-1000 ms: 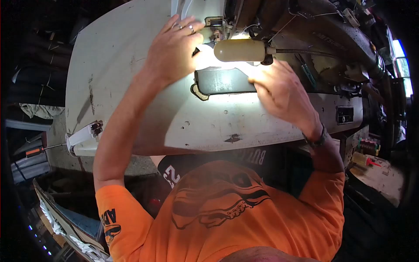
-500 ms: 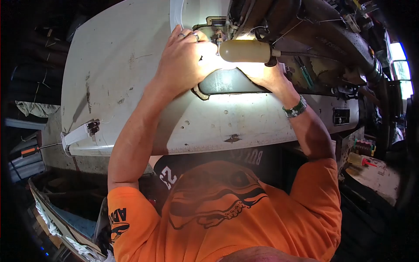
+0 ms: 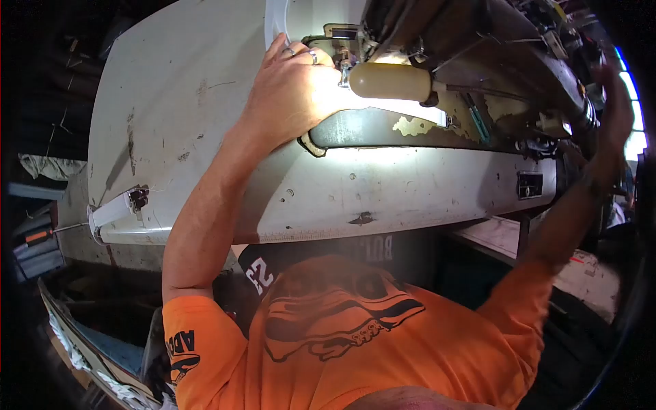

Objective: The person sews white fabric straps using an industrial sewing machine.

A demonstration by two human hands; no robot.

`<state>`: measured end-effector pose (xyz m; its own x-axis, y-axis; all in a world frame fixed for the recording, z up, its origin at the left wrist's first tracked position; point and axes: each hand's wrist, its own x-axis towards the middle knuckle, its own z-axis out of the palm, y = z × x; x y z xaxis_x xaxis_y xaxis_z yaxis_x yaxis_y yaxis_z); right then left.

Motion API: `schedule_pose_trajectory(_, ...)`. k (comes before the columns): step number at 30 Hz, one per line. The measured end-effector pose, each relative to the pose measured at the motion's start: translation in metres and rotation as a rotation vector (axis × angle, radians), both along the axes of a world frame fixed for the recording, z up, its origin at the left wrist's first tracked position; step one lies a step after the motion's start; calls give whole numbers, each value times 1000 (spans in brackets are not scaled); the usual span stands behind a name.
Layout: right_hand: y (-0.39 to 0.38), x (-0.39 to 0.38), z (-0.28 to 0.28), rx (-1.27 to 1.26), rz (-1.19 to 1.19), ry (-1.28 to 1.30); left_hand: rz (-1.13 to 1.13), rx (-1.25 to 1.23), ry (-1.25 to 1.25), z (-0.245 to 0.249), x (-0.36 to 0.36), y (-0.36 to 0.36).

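My left hand (image 3: 294,89) lies over a white strip (image 3: 275,20) beside the needle area of a sewing machine (image 3: 471,41). Its fingers are bent onto the strip, which runs up and away from the fingertips. A further length of white strip (image 3: 410,109) comes out on the right of the hand, across a grey metal plate (image 3: 348,130). A cream rounded part (image 3: 389,82) hangs in front of the needle area, under a bright light. Out at the far right, my right hand (image 3: 617,109) is raised beside the machine's end, dim and blurred, its fingers seemingly stretched out.
The worn white table (image 3: 184,137) surrounds the machine bed. Tweezers (image 3: 476,117) with green handles lie on the bed. A white bracket (image 3: 116,208) sits at the table's left corner, near an orange-handled screwdriver (image 3: 39,236). A box-like container (image 3: 102,348) stands lower left.
My right hand has left the strip by the needle and swung out to the far right. The strip's right part and the plate are now uncovered. My left hand stays in place.
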<state>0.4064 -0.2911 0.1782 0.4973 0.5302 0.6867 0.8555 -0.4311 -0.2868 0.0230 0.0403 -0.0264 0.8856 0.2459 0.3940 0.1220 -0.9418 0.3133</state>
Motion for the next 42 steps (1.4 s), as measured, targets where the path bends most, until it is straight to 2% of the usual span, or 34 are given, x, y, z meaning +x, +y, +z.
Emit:
schedule_pose_trajectory(2, -20, 102, -11, -68, -219, 233, 20, -5, 2, 0, 2, -1)
schedule_pose_trajectory(3, -26, 115, -18, -124, -227, 375, 36, -2, 22, 2, 1, -3)
schedule_pose_trajectory(7, -56, 26, -51, -28, 50, 585, 35, -4, 5, -2, 0, -2)
schedule_pose_trajectory(10, -86, 86, -70, 67, 115, 403, 25, 33, -99, -9, 0, -1)
schedule_pose_trajectory(13, -74, 147, -26, -199, -255, 540, 33, 2, -34, -2, 0, -2)
schedule_pose_trajectory(15, -64, 142, -25, -219, -202, 589, 41, 22, -34, -2, 1, -3)
schedule_pose_trajectory(16, -40, 76, -39, -108, -121, 515, 51, 26, -38, -3, 1, -3)
schedule_pose_trajectory(18, -37, 54, -55, -64, -29, 395, 40, -3, -28, -5, 1, -2)
schedule_pose_trajectory(21, -110, 136, -64, -237, -17, 275, 41, 24, -31, -6, 0, 1)
schedule_pose_trajectory(26, -46, 14, -42, -206, -52, 374, 45, 35, -16, -1, 1, -4)
schedule_pose_trajectory(30, -87, 82, -44, -428, -16, 153, 45, 53, -30, -2, -1, -3)
schedule_pose_trajectory(33, -92, 98, -56, -128, -80, 496, 46, 45, -49, -3, -1, -3)
schedule_pose_trajectory(36, -91, 121, -58, -22, -194, 671, 43, 19, -53, -2, 1, -3)
schedule_pose_trajectory(42, -97, 131, -68, 63, -126, 739, 39, 25, -57, -2, -1, -3)
